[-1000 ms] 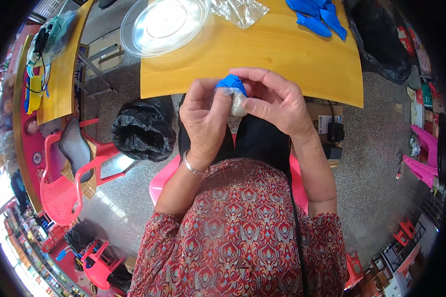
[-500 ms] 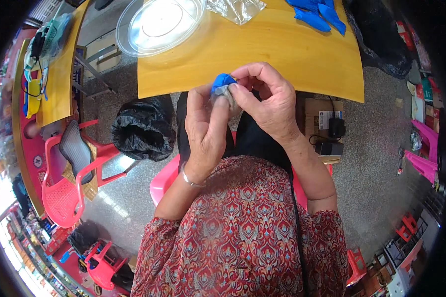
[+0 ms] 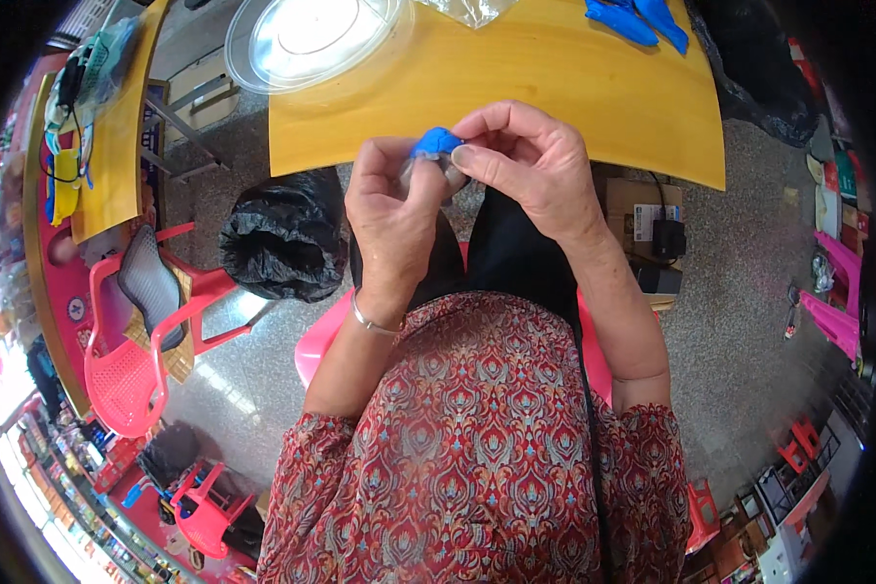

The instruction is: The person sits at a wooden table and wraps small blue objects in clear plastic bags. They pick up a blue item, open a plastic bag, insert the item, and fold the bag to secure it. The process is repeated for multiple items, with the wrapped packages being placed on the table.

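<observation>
Just beyond my lap, near the front edge of the yellow table point(image 3: 496, 83), a small soft-looking blue lump point(image 3: 438, 142) is held between both hands. Thin clear or greyish plastic shows beneath it. My left hand point(image 3: 391, 209) is closed round its left and lower side, with the thumb pressed up against it. The thumb and forefinger of my right hand point(image 3: 547, 175) pinch at its right edge. What lies under the curled fingers is hidden. Several similar blue pieces point(image 3: 638, 21) rest at the table's far right.
A clear round plastic tray point(image 3: 253, 68) and a crumpled clear bag point(image 3: 472, 10) occupy the far side of the table. Left of my legs stands a bag-lined black bin point(image 3: 282, 234), near a red chair point(image 3: 117, 380). A cardboard box point(image 3: 618, 209) is on the floor to the right.
Both hands have moved slightly up and away with the blue lump. My left hand has turned, and more of its back shows. The view has shifted a little.
</observation>
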The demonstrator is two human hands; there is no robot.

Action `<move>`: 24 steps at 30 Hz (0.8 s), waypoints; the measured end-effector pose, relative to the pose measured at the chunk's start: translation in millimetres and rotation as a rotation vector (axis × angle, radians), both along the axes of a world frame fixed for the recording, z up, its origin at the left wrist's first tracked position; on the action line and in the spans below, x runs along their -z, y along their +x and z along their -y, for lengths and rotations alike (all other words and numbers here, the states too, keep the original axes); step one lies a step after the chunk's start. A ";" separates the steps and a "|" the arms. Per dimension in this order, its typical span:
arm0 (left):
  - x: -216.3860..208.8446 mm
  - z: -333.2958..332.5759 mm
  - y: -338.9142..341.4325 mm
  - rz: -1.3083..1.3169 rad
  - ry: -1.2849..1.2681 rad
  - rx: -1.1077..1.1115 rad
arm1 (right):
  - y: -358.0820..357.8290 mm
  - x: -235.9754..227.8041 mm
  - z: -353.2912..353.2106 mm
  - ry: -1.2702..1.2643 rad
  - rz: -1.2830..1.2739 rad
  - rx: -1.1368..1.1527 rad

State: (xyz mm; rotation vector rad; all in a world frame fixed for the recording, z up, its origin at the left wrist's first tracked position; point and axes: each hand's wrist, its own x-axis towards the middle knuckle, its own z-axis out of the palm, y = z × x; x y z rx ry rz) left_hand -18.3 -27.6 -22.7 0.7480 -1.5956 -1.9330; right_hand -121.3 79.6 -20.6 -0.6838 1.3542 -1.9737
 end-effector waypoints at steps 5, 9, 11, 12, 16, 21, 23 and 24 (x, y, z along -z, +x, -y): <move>-5.2 -1.6 -0.1 -0.101 0.148 -0.078 | 1.7 7.9 -1.2 0.126 -0.274 0.082; -2.1 -3.4 0.4 -0.141 0.171 -0.083 | 2.7 9.5 -1.9 0.175 -0.366 0.096; 0.1 -5.5 1.7 -0.117 0.145 -0.073 | 3.6 8.7 -0.9 0.179 -0.308 0.123; 0.1 -7.4 -0.2 -0.104 0.081 -0.067 | 5.7 6.0 0.2 0.171 -0.229 0.135; -2.7 -13.4 -1.3 -0.031 -0.145 -0.027 | 12.0 -1.3 3.8 0.178 -0.170 0.203; -8.7 -7.7 -0.4 0.095 -0.230 0.038 | 11.6 0.4 0.2 0.153 -0.170 0.184; -1.2 -8.9 -2.3 0.021 -0.141 -0.008 | 8.2 3.2 -1.8 0.110 -0.132 0.144; 1.7 -9.6 -2.4 -0.016 -0.097 -0.030 | 7.2 4.8 -2.5 0.081 -0.126 0.121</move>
